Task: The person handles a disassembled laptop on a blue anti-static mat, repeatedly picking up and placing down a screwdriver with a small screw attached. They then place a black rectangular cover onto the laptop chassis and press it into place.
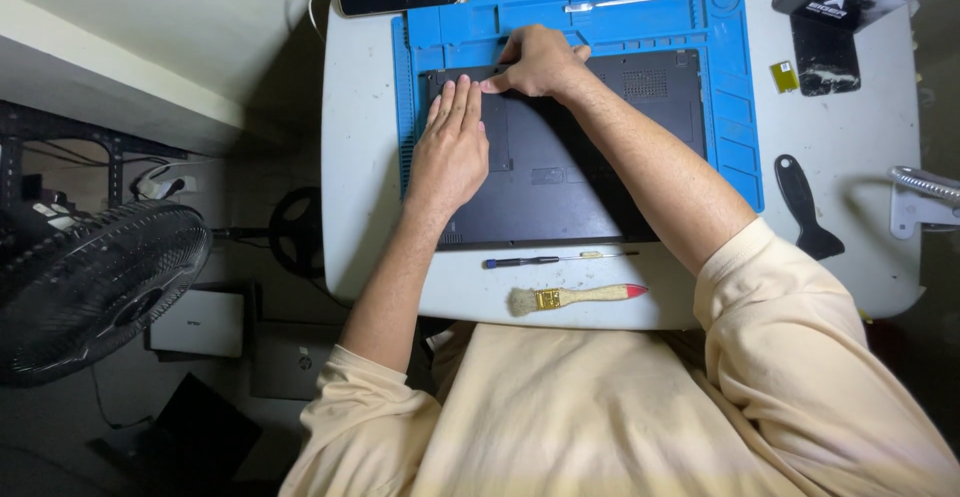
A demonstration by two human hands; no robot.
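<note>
A dark laptop point(570, 157) lies underside up on a blue mat point(735, 107) on the desk point(860, 257). The left hand point(452, 147) presses flat on its left part, fingers together. The right hand point(540, 62) curls at the far left edge, its grip seemingly pinching that edge. This looks like the loosening of the bottom panel; next calls for steady prying. A screwdriver point(545, 260) and brush point(570, 298) lie near.

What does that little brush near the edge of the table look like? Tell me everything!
The brush is a small paintbrush lying flat on the white table, near its front edge. Its handle looks like pale wood with a red tip pointing right, a gold metal band in the middle, and light bristles fanning left. Nothing touches it. A thin screwdriver lies just behind it, and neither hand is near it.
</note>
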